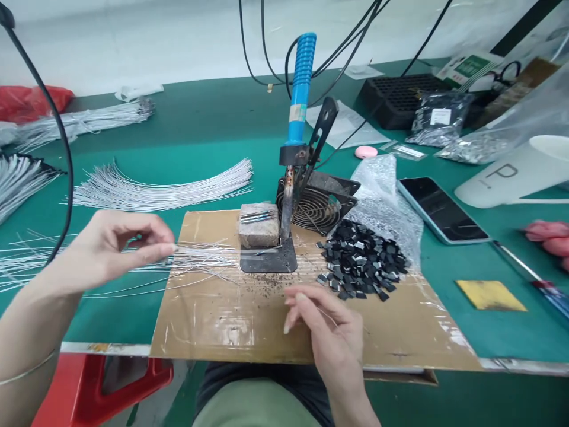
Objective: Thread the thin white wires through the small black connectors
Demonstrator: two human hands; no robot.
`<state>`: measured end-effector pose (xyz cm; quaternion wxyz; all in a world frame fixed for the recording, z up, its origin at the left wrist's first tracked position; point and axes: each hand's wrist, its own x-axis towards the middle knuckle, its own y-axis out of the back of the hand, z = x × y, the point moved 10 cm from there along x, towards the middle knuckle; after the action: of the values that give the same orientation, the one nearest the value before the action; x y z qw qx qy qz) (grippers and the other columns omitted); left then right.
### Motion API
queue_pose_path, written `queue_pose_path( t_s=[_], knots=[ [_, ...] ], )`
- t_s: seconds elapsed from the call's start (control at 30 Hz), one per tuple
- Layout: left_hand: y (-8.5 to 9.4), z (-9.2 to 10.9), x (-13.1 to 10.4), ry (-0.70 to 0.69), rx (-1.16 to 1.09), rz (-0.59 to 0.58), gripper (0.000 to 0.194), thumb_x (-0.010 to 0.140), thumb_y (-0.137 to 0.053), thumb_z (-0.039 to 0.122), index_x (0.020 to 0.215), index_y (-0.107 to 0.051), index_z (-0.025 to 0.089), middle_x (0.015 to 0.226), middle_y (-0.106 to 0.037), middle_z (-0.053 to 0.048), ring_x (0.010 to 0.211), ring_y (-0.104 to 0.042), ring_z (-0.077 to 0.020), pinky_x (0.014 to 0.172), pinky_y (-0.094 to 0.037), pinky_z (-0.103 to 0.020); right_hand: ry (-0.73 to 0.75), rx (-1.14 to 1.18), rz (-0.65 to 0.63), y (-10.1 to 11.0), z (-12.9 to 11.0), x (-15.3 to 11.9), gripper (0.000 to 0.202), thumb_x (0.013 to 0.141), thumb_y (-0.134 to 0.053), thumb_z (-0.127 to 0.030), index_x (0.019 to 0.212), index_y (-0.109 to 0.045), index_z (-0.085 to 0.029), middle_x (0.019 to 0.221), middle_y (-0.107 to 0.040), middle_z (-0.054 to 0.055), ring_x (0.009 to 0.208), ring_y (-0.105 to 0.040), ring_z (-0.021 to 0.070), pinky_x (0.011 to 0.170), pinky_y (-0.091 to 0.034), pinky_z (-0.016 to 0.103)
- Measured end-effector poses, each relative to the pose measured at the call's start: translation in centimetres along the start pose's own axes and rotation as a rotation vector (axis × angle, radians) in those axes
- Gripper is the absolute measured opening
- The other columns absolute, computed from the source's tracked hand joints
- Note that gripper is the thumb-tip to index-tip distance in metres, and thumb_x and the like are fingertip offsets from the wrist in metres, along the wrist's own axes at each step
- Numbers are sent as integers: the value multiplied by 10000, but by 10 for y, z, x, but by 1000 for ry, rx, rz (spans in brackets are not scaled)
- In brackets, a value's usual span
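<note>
My left hand (133,246) is pinched closed at the left, over the loose white wires (204,256); what lies between its fingertips is too small to name. My right hand (326,317) is closed over the front of the cardboard sheet (222,332), with a thin wire running through its fingers. A blue-handled soldering iron (302,77) stands upright in a clamp, its tip down over a black metal plate (269,261). Beside the tip sits a grey block (259,231) with thin rods on top. Small black pieces (364,258) are heaped right of the plate.
Behind the iron's tip is a round-grilled fan (315,207). A curved bundle of white wires (164,187) lies behind my left hand. To the right are bubble wrap (386,184), a phone (442,210), a yellow pad (491,295) and a white cup (515,172). A black cable (62,130) arches at left.
</note>
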<state>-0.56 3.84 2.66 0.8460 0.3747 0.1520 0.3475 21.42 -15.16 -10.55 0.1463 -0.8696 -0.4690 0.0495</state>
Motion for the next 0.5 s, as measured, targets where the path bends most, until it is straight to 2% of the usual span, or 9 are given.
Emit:
queue_pose_path(
  t_s=[0.1, 0.2, 0.3, 0.5],
  knots=[
    [-30, 6, -12, -12, -41, -130, 137, 883, -706, 219, 747, -712, 204, 632, -645, 15, 576, -502, -111, 535, -402, -222, -32, 24, -73, -21, -2, -1, 103, 882, -760, -239, 960, -825, -251, 839, -709, 13, 555, -644, 102, 524, -573, 222],
    [-49, 12, -13, -65, -33, -175, 137, 906, -679, 194, 774, -707, 222, 656, -660, 19, 593, -517, -113, 555, -410, -225, -41, 45, -61, -28, -6, 0, 40, 856, -781, -211, 834, -810, -228, 770, -670, -9, 507, -604, 83, 472, -549, 200],
    [-53, 14, -12, -108, -33, -185, 128, 910, -673, 175, 804, -708, 237, 674, -673, 26, 595, -532, -109, 566, -422, -220, -63, 54, -41, -25, -4, 0, 139, 852, -789, -197, 716, -765, -201, 679, -609, -32, 434, -563, 70, 404, -496, 189],
    [-53, 8, -13, -79, -60, -214, 141, 917, -669, 181, 795, -710, 240, 669, -670, 20, 593, -529, -119, 558, -409, -238, -5, 72, -54, -17, -9, 1, 85, 859, -776, -176, 786, -792, -215, 704, -650, -20, 468, -597, 78, 438, -508, 190]
  ],
)
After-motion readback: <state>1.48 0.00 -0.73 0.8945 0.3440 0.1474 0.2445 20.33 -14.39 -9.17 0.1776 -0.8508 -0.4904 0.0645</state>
